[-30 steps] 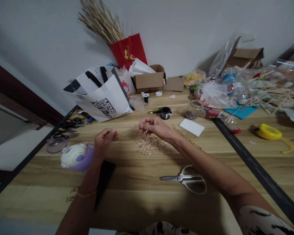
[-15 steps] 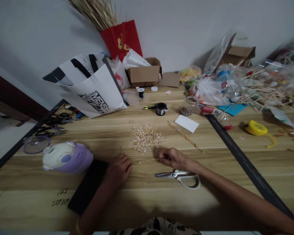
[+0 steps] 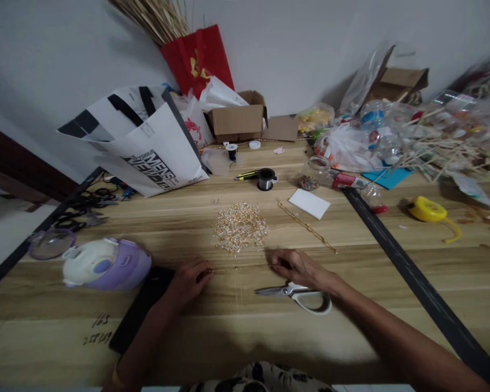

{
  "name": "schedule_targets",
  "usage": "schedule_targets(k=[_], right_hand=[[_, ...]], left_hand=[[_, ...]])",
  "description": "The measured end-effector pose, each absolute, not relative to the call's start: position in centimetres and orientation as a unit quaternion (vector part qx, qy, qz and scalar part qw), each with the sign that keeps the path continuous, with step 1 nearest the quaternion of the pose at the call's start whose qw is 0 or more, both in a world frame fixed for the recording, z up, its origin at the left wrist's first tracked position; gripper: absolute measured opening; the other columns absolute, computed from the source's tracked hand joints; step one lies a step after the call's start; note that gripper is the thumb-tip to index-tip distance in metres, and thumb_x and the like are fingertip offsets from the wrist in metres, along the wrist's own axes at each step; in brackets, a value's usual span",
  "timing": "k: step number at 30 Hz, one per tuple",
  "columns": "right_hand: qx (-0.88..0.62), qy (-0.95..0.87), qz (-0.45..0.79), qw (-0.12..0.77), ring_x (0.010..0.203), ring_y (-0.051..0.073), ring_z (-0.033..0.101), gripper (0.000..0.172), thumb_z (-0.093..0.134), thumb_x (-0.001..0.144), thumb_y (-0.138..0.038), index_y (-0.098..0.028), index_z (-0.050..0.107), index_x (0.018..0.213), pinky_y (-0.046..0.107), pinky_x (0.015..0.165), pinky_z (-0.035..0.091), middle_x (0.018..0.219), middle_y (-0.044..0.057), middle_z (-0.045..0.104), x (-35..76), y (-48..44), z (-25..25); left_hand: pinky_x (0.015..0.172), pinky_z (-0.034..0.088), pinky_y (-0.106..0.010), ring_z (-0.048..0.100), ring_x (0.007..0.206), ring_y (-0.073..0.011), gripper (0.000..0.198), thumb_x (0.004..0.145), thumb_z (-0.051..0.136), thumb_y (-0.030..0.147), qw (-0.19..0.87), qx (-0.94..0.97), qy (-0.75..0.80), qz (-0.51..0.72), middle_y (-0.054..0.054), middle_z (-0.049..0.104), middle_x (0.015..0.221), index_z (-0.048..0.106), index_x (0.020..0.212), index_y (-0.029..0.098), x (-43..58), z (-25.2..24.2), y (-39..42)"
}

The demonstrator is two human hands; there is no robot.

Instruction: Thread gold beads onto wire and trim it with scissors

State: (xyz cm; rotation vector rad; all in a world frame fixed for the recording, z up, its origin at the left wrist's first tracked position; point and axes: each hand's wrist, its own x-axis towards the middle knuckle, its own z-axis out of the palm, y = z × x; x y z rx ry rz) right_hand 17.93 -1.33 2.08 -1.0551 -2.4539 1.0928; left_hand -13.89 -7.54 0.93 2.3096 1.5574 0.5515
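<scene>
A thin gold chain [image 3: 237,268] runs nearly straight across the wooden table between my hands. My left hand [image 3: 193,274] pinches its left end, close to the black phone-like slab [image 3: 135,313]. At the other end my right hand [image 3: 291,265] is closed on the chain with thumb and fingers together. Just beyond the chain lies a pile of gold and clear beads [image 3: 240,227]. White-handled scissors [image 3: 298,295] rest below my right hand, blades pointing left. A second gold chain [image 3: 306,225] lies diagonally farther off to the right.
A purple and white bottle [image 3: 108,264] stands left, near several dark scissors and pliers [image 3: 81,209]. Behind the beads are a wire spool [image 3: 265,178], a white card [image 3: 309,203] and a glass jar [image 3: 316,171]. A yellow tape measure [image 3: 427,209] sits right; bags and boxes line the wall.
My left hand has moved left and now pinches the chain's end. My right hand has shifted slightly right, and the chain between them looks longer. The view has tilted a little.
</scene>
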Motion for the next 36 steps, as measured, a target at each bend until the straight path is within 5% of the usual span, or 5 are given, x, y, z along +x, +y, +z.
schedule_targets(k=[18,27,36], right_hand=[[-0.367,-0.91,0.18,0.072,0.068,0.016,0.058,0.016,0.042,0.093,-0.022,-0.017,0.057,0.088,0.025,0.061,0.036,0.082,0.006,0.064,17.5,-2.8,1.1],[-0.359,-0.911,0.188,0.08,0.073,0.017,0.06,0.015,0.042,0.094,-0.021,-0.017,0.056,0.089,0.026,0.064,0.04,0.085,0.006,0.064,17.5,-2.7,1.5],[-0.363,-0.911,0.183,0.071,0.076,0.018,0.059,0.016,0.038,0.095,-0.021,-0.018,0.054,0.095,0.027,0.067,0.041,0.087,0.007,0.063,17.4,-3.1,1.4]], left_hand=[[0.069,0.047,-0.03,0.059,0.074,-0.0193,0.015,0.079,0.048,0.026,0.15,0.773,0.59,0.181,-0.004,0.064,0.078,0.06,0.07,0.019,-16.4,1.7,-6.6],[0.06,0.05,-0.029,0.061,0.064,-0.0192,0.021,0.076,0.049,0.037,0.166,0.691,0.666,0.227,-0.002,0.067,0.069,0.06,0.073,0.02,-16.2,2.0,-6.2],[0.07,0.049,-0.031,0.064,0.075,-0.022,0.021,0.078,0.048,0.032,0.135,0.741,0.64,0.15,-0.004,0.07,0.079,0.065,0.071,0.023,-17.0,2.3,-5.8]])
